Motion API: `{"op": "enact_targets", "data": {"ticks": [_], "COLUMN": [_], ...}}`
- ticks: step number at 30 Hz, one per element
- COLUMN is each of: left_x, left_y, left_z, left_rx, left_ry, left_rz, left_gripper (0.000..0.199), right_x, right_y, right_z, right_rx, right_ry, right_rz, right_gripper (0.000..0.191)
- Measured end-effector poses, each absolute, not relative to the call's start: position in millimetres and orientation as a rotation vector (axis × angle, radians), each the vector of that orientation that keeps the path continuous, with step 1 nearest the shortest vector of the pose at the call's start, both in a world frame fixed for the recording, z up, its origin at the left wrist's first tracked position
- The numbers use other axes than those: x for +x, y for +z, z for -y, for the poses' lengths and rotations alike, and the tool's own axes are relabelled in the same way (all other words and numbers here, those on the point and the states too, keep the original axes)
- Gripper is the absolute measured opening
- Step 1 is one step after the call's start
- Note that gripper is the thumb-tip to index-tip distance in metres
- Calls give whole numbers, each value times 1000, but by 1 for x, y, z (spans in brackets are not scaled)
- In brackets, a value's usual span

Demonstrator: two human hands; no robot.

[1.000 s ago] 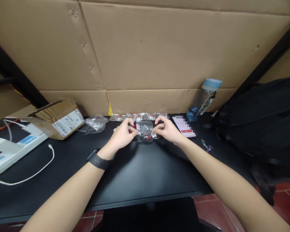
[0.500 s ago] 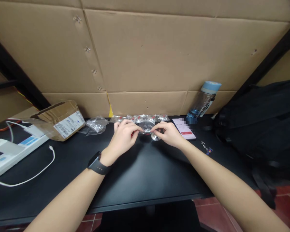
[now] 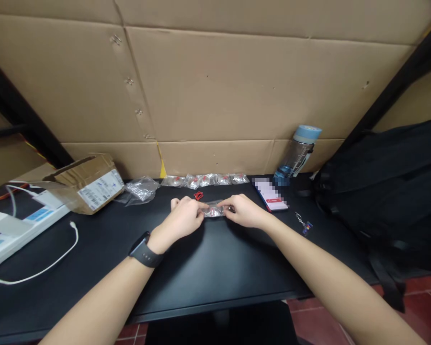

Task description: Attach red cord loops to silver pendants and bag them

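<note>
A small clear plastic bag (image 3: 214,211) with something shiny and a bit of red inside lies low over the black desk, stretched between both hands. My left hand (image 3: 187,216), with a dark watch on its wrist, pinches the bag's left end. At its right end my right hand (image 3: 243,211) grips it with thumb and forefinger. A small dark, shiny piece shows by the right fingertips, too small to make out. Just behind the left hand lies a looped red cord (image 3: 198,195). Several similar bagged metal pieces (image 3: 205,180) sit in a row along the cardboard wall.
On the left are an opened cardboard box (image 3: 99,190), crumpled plastic (image 3: 142,189), a white power strip (image 3: 25,230) and a white cable. To the right stand a water bottle (image 3: 295,155), a phone (image 3: 276,201), a keychain (image 3: 305,225) and a black backpack (image 3: 388,191).
Both hands have come down and slightly nearer with the bag. The silver disc below the right fingers no longer shows there. The red cord behind the left hand is now visible.
</note>
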State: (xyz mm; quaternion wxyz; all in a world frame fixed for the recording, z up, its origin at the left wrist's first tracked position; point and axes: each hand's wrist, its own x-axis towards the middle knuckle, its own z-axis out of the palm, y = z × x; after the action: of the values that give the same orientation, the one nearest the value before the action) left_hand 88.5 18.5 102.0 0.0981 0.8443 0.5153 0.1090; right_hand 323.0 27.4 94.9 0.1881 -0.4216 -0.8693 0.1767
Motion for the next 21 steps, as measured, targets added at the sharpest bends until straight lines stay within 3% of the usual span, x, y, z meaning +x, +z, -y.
{"op": "enact_targets", "data": {"ticks": [4,12,21], "left_x": [94,100,95], "left_y": [99,95,93], "left_z": [-12,-5,-9], "left_rx": [2571,2692,2687], "left_ry": [296,300,425], "left_rz": [-1501,-1536,-1458], "left_gripper": [44,28,15], "right_x": [318,314,315], "right_y": [94,95,90], "right_z": [-21,-13,-17], "right_rx": [-1147,-1150,-1111], "right_ry": [372,234,318], "right_rz": [2559,2567,2526], "right_gripper": [40,32,22]}}
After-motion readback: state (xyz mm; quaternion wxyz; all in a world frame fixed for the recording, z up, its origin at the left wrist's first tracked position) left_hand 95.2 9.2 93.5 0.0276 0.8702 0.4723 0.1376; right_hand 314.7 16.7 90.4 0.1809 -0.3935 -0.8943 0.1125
